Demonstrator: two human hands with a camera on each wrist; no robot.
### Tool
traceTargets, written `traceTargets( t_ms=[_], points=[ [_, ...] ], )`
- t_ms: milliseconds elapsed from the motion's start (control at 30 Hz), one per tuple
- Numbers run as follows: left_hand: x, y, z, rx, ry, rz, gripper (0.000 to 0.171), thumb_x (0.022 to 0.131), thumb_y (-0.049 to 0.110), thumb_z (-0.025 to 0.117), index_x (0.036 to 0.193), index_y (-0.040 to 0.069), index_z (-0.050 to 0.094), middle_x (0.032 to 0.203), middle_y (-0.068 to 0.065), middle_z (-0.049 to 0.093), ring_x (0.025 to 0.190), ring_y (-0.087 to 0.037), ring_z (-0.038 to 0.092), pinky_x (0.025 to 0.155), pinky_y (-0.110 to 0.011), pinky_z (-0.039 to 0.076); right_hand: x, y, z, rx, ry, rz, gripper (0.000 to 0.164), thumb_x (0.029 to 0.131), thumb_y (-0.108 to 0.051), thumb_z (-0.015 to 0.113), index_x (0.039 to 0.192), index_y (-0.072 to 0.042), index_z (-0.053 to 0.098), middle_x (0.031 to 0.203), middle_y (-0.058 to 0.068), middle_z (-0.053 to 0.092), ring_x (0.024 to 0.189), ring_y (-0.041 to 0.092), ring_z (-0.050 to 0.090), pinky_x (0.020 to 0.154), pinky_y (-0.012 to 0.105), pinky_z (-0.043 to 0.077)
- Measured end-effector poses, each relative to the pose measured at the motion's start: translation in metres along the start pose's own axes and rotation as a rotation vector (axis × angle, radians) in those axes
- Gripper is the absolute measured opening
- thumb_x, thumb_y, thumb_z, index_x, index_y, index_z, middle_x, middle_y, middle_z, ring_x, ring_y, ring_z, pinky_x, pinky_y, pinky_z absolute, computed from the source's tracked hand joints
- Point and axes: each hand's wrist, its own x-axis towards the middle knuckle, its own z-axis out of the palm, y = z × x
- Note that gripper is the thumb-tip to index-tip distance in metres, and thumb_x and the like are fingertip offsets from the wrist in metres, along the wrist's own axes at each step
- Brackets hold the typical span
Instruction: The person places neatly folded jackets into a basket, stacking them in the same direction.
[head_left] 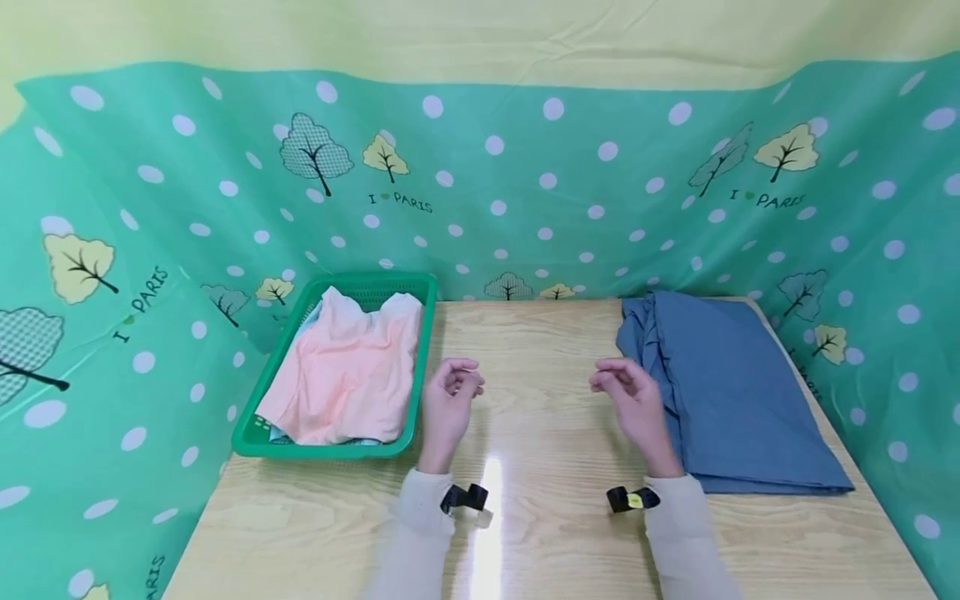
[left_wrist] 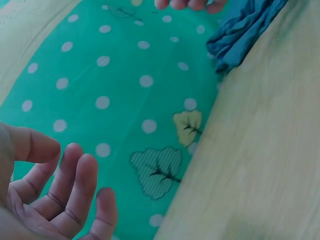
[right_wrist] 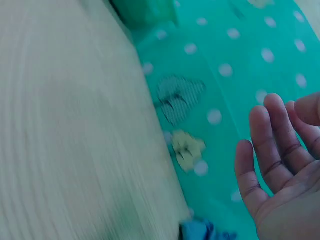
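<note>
My left hand (head_left: 450, 408) hovers over the table beside the green basket (head_left: 414, 417), its fingers loosely curled with nothing in them. A pink garment (head_left: 352, 367) lies in the basket on top of a light-blue cloth (head_left: 276, 433). My right hand (head_left: 633, 404) is just left of a folded blue cloth (head_left: 750, 400), likewise loosely curled and holding nothing. In the left wrist view the fingers (left_wrist: 82, 190) are relaxed and apart from any object. The right wrist view shows the fingers (right_wrist: 267, 145) relaxed in the same way.
The light wooden table (head_left: 540, 517) spans the front, with a bright reflection near its middle. A green curtain (head_left: 525, 167) with white dots and printed trees hangs behind it and along both sides. Each wrist carries a small black camera (head_left: 471, 497).
</note>
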Motion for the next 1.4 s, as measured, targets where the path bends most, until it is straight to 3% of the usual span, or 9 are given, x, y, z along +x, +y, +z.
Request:
traceTargets(
  t_ms=[167,333,467,633,800,900,1133,1300,1400],
  points=[
    [-0.012,-0.008,0.021,-0.028,-0.055,-0.066,0.014,0.094,-0.003,0.063,0.107,-0.002,0.067,0.089,-0.023,0.070,0.076,-0.032,0.070,0.074,-0.032,0.061,0.003,-0.001,-0.028,0.067,0.168,0.029,0.020,0.103,-0.003,0.057,0.113,0.014,0.061,0.090,0.000,0.071,0.083,0.011,0.069,0.080,0.021,0.059],
    [-0.018,-0.011,0.044,-0.085,-0.129,-0.149,0.017,0.095,-0.002,0.062,0.111,-0.004,0.065,0.092,-0.021,0.070,0.079,-0.030,0.069,0.075,-0.028,0.059,0.004,-0.005,-0.054,0.036,0.342,0.103,0.015,0.102,-0.004,0.059,0.109,0.007,0.066,0.091,-0.001,0.069,0.080,0.010,0.067,0.078,0.017,0.057],
    [-0.022,-0.011,0.062,-0.112,-0.187,-0.207,0.021,0.095,-0.001,0.063,0.115,-0.005,0.063,0.093,-0.016,0.069,0.079,-0.023,0.069,0.079,-0.035,0.060,0.006,-0.008,-0.074,0.029,0.468,0.171,0.012,0.102,-0.006,0.061,0.108,0.001,0.067,0.095,-0.002,0.066,0.081,0.008,0.065,0.077,0.013,0.055],
    [-0.020,-0.008,0.086,-0.112,-0.245,-0.220,0.023,0.093,0.003,0.065,0.116,-0.003,0.064,0.093,-0.008,0.069,0.081,-0.017,0.068,0.082,-0.041,0.061,0.011,-0.007,-0.098,0.034,0.545,0.215,0.013,0.101,-0.006,0.061,0.110,0.001,0.067,0.096,-0.002,0.063,0.082,0.007,0.063,0.076,0.011,0.054],
    [-0.018,-0.012,0.108,-0.112,-0.271,-0.241,0.023,0.092,0.005,0.066,0.114,0.000,0.066,0.094,-0.005,0.069,0.080,-0.013,0.067,0.081,-0.039,0.061,0.016,-0.006,-0.119,-0.019,0.617,0.266,0.008,0.099,-0.006,0.063,0.104,-0.007,0.069,0.090,-0.007,0.061,0.082,0.007,0.057,0.072,0.012,0.049],
    [-0.017,-0.015,0.121,-0.122,-0.276,-0.268,0.023,0.092,0.005,0.066,0.115,0.001,0.065,0.095,-0.006,0.070,0.081,-0.013,0.068,0.082,-0.041,0.061,0.019,-0.008,-0.133,-0.076,0.644,0.322,0.010,0.099,-0.010,0.062,0.104,-0.013,0.069,0.092,-0.011,0.058,0.084,0.006,0.051,0.069,0.015,0.042],
    [-0.011,-0.022,0.154,-0.182,-0.274,-0.398,0.026,0.093,0.014,0.069,0.116,0.005,0.064,0.103,-0.009,0.073,0.095,-0.031,0.072,0.085,-0.045,0.060,0.032,-0.006,-0.163,-0.215,0.630,0.467,0.011,0.102,-0.020,0.058,0.110,-0.026,0.061,0.102,-0.018,0.048,0.091,0.000,0.046,0.072,0.017,0.040],
    [-0.011,-0.023,0.178,-0.175,-0.232,-0.453,0.021,0.091,0.015,0.071,0.109,0.010,0.064,0.093,-0.001,0.069,0.094,-0.034,0.071,0.077,-0.037,0.057,0.041,0.003,-0.184,-0.300,0.611,0.538,0.012,0.102,-0.023,0.057,0.105,-0.034,0.055,0.099,-0.019,0.044,0.087,-0.001,0.044,0.074,0.020,0.040],
    [-0.014,-0.023,0.192,-0.144,-0.206,-0.447,0.020,0.090,0.014,0.072,0.107,0.010,0.065,0.089,0.000,0.066,0.092,-0.033,0.070,0.072,-0.031,0.053,0.044,0.010,-0.192,-0.392,0.566,0.578,0.018,0.102,-0.027,0.054,0.119,-0.032,0.056,0.109,-0.014,0.048,0.094,0.004,0.047,0.080,0.027,0.043]
  ],
)
